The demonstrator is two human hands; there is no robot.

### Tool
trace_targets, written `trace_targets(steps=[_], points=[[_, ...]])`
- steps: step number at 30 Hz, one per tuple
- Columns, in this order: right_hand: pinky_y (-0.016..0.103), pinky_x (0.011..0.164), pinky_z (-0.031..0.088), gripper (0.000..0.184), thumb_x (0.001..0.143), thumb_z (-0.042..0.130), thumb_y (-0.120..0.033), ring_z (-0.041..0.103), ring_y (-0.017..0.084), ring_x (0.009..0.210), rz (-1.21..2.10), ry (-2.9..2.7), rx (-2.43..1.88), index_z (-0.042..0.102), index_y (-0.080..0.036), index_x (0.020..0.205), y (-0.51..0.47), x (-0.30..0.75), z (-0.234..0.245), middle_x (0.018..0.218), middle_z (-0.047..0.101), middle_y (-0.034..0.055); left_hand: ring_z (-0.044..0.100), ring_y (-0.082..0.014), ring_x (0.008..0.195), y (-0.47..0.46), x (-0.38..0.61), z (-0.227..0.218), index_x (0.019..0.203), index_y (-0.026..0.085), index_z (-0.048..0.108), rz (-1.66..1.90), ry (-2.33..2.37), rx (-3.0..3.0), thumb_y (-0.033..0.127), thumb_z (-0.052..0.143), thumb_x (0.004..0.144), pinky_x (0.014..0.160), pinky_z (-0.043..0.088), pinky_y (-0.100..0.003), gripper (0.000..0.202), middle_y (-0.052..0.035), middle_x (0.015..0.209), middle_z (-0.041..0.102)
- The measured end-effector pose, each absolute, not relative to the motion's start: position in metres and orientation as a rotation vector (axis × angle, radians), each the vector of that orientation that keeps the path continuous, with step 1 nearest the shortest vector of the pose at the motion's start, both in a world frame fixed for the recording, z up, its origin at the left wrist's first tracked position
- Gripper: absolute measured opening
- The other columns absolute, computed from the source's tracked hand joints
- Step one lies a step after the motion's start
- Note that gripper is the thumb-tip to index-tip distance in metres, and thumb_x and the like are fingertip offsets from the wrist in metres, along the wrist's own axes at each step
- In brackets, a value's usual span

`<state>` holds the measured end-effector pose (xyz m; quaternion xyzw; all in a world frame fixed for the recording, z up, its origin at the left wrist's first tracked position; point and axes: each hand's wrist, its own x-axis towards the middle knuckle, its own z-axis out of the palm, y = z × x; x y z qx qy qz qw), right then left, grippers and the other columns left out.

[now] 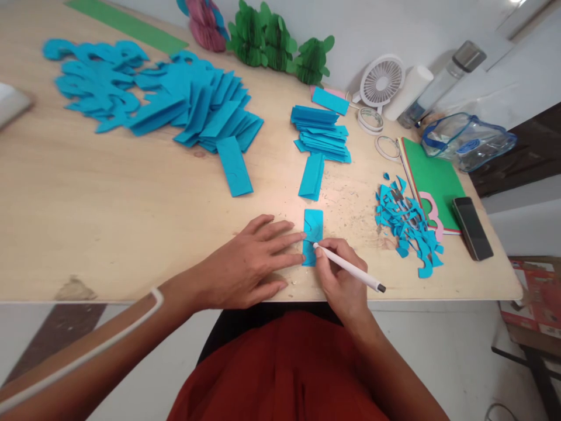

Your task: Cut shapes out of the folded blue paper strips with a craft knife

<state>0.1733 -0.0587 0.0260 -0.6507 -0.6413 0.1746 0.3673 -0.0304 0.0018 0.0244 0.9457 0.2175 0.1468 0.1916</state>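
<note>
Near the front edge of the table [131, 234], a small blue paper [314, 219] lies flat, bearing a thin curved line [310, 223]. The left hand [254, 260] is spread, its fingertips [300, 237] at the paper's left edge. The right hand [342, 278] pinches a white pen [350, 267], whose tip seems to touch the paper, though that is hard to tell. Beyond the paper sits a pile of folded blue strips [319, 133]; to the right, blue scraps [405, 219] lie near a black phone [473, 228].

Left fingers [284, 241] splay flat; right fingers [340, 247] pinch.
</note>
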Motion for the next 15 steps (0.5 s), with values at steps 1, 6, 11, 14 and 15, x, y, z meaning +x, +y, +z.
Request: trace_targets(steps=[1,6,11,14,15], points=[[0.03,0.064,0.051,0.012,0.092,0.053,-0.027,0.065,0.018,0.072,0.458,-1.642,-1.672,0.063,-0.022,0.088,-0.0589,0.1734,0.026,0.078,0.07,0.0035,0.041,-0.0317,0.133,0.0017,-0.0304,0.0244,0.127,0.027,0.058,0.418,0.61,2.654,0.034,0.051,0.091,0.113,0.028,-0.053,0.037,-0.008,0.145,0.052],[0.03,0.065,0.051,0.011,0.092,0.054,-0.027,0.065,0.018,0.073,0.482,-1.624,-1.678,0.063,-0.022,0.088,-0.0596,0.1745,0.0257,0.079,0.07,0.0036,0.041,-0.0318,0.133,0.0007,-0.0298,0.0243,0.126,0.026,0.059,0.418,0.623,2.649,0.033,0.052,0.092,0.114,0.028,-0.053,0.036,-0.008,0.145,0.052],[0.03,0.067,0.051,0.011,0.091,0.054,-0.027,0.064,0.018,0.074,0.491,-1.628,-1.687,0.062,-0.022,0.088,-0.0605,0.1749,0.026,0.079,0.07,0.0033,0.042,-0.0317,0.132,0.0003,-0.0296,0.0239,0.126,0.027,0.059,0.425,0.624,2.651,0.033,0.053,0.091,0.113,0.028,-0.052,0.036,-0.0076,0.143,0.054],[0.03,0.068,0.051,0.011,0.091,0.054,-0.027,0.064,0.018,0.075,0.495,-1.618,-1.686,0.062,-0.022,0.088,-0.0611,0.1751,0.0261,0.079,0.07,0.0034,0.041,-0.0313,0.133,0.0003,-0.0299,0.0237,0.127,0.028,0.059,0.429,0.628,2.646,0.034,0.054,0.091,0.114,0.028,-0.051,0.037,-0.0066,0.144,0.053],[0.03,0.068,0.051,0.01,0.091,0.054,-0.027,0.064,0.018,0.075,0.493,-1.617,-1.687,0.062,-0.022,0.088,-0.0612,0.1752,0.026,0.079,0.07,0.0035,0.041,-0.0313,0.133,0.0003,-0.03,0.0237,0.127,0.028,0.059,0.43,0.629,2.644,0.034,0.054,0.091,0.114,0.028,-0.051,0.037,-0.0064,0.144,0.053]])
